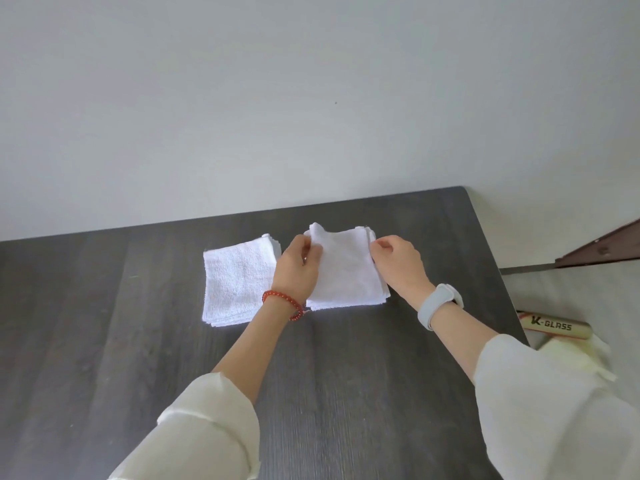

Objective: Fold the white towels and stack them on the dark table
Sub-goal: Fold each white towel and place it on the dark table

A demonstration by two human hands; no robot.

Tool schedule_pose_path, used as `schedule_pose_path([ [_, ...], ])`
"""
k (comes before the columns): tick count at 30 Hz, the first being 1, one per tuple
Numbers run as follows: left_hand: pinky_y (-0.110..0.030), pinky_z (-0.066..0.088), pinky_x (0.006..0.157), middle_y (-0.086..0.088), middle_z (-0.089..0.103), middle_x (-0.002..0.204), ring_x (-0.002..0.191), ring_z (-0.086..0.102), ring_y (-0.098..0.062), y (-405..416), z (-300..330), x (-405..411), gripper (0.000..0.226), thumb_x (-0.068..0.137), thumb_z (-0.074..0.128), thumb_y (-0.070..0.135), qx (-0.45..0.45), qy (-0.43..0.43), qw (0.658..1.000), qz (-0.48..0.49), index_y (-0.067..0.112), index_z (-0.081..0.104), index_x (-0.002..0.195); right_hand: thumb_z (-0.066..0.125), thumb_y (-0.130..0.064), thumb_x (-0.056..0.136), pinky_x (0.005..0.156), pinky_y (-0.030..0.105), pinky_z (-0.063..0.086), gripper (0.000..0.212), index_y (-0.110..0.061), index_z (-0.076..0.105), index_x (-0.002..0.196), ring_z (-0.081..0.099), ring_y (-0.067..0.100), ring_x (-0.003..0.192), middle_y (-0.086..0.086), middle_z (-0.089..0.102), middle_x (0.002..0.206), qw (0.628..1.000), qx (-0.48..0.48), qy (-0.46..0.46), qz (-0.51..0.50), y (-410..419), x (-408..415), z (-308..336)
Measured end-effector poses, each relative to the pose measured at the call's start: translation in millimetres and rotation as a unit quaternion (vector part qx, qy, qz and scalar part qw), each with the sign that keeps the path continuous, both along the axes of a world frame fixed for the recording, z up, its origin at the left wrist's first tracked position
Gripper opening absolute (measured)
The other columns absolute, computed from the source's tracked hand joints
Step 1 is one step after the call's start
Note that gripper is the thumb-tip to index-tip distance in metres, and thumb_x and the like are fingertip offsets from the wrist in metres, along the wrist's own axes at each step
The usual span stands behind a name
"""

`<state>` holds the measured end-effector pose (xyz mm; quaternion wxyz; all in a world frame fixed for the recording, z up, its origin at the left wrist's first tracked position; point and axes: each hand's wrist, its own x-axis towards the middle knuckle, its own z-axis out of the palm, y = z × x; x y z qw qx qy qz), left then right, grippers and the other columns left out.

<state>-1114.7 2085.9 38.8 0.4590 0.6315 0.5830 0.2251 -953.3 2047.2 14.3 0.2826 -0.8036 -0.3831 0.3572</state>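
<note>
Two piles of white towels lie side by side on the dark table (138, 341). The left pile (235, 282) is folded square and lies flat. On the right pile (346, 271) the top towel is lifted at its far edge. My left hand (298, 268), with a red bead bracelet on the wrist, pinches that towel's left edge. My right hand (398, 261), with a pale wristband, pinches its right edge. Both hands sit over the right pile.
A pale wall stands right behind the table's far edge. The table's right edge (498, 265) runs close to my right arm. Beyond it on the floor lie a tube marked K-GLASS (554, 328), some pale cloth (588, 355) and a brown board (602, 247).
</note>
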Motion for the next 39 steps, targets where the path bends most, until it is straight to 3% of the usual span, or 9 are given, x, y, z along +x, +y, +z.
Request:
schedule_pose_path([
  [4,-0.027,0.044,0.067,-0.002,0.055,0.076,0.069,0.051,-0.015,3.4,24.6,4.6,0.017,0.097,0.044,0.016,-0.085,-0.204,0.975,-0.026,0.016,0.053,0.082,0.033,-0.041,0.094,0.085,0.037,0.046,0.037,-0.013,0.057,0.103,0.057,0.021,0.092,0.005,0.063,0.102,0.998,0.012,0.058,-0.013,-2.1,3.5,10.5],
  [7,-0.037,0.046,0.074,-0.010,0.056,0.087,0.079,0.053,-0.023,6.9,36.2,8.9,0.014,0.097,0.044,0.015,-0.142,-0.306,0.941,-0.031,0.013,0.056,0.091,0.030,-0.040,0.097,0.073,0.029,0.045,0.046,-0.005,0.060,0.101,0.057,0.017,0.079,0.006,0.062,0.089,0.972,0.016,0.232,-0.039,-3.1,4.7,24.8],
  [11,-0.030,0.046,0.065,-0.003,0.055,0.080,0.072,0.051,-0.018,8.4,30.5,3.8,0.014,0.097,0.043,0.018,-0.138,-0.265,0.953,0.043,0.012,0.052,0.088,0.044,-0.029,0.089,0.068,0.027,0.036,0.022,-0.011,0.049,0.078,0.047,0.020,0.074,0.007,0.047,0.079,0.928,0.043,0.363,-0.075,-6.6,11.1,29.5],
  [17,-0.020,0.037,0.052,0.004,0.055,0.078,0.064,0.048,-0.009,-3.2,7.3,-1.3,0.016,0.096,0.042,0.025,0.025,0.060,0.996,0.068,0.012,0.053,0.096,0.047,-0.016,0.093,0.069,0.023,0.040,0.009,-0.014,0.055,0.095,0.049,0.012,0.079,-0.001,0.054,0.088,0.982,0.105,0.156,-0.013,-11.4,6.4,26.1],
  [25,-0.032,0.037,0.064,-0.008,0.057,0.089,0.077,0.048,-0.028,1.6,-8.4,5.7,0.024,0.098,0.033,0.027,0.030,0.238,0.970,0.031,0.009,0.048,0.105,0.045,-0.018,0.093,0.060,0.019,0.038,0.014,-0.009,0.054,0.100,0.050,0.014,0.076,0.000,0.055,0.085,0.996,0.088,0.018,0.020,-8.0,-4.7,5.9],
  [32,-0.034,0.038,0.065,-0.015,0.060,0.102,0.081,0.051,-0.030,0.7,-19.4,8.3,0.025,0.098,0.032,0.023,0.015,0.271,0.962,0.007,0.003,0.047,0.104,0.045,-0.023,0.093,0.071,0.032,0.044,0.015,-0.012,0.053,0.100,0.053,0.017,0.079,-0.004,0.054,0.085,0.997,0.030,-0.071,0.027,-10.7,-3.0,-7.9],
  [35,-0.037,0.042,0.074,-0.013,0.048,0.125,0.108,0.048,-0.031,-3.8,-22.8,10.1,0.029,0.096,0.037,0.015,0.077,0.212,0.972,0.057,0.006,0.043,0.123,0.049,-0.017,0.090,0.068,0.033,0.043,0.010,-0.011,0.051,0.097,0.052,0.020,0.080,0.000,0.053,0.089,0.987,0.052,-0.151,0.012,-14.4,-7.7,-8.6],
  [37,-0.040,0.046,0.083,-0.016,0.047,0.125,0.121,0.036,-0.029,-9.0,-29.9,7.4,0.036,0.089,0.047,0.000,0.190,0.197,0.961,0.038,0.002,0.046,0.125,0.053,-0.006,0.082,0.074,0.038,0.041,0.018,-0.009,0.055,0.100,0.052,0.025,0.090,0.006,0.056,0.098,0.950,0.139,-0.277,0.028,-17.5,-10.3,-11.5],
  [39,-0.042,0.054,0.073,-0.018,0.058,0.112,0.109,0.050,-0.032,-13.5,-41.8,5.3,0.042,0.072,0.059,-0.011,0.288,0.220,0.932,-0.025,0.000,0.057,0.113,0.045,0.001,0.075,0.085,0.038,0.035,0.031,-0.009,0.058,0.102,0.049,0.024,0.104,0.008,0.060,0.105,0.890,0.231,-0.378,0.106,-15.8,-11.9,-14.6],
])
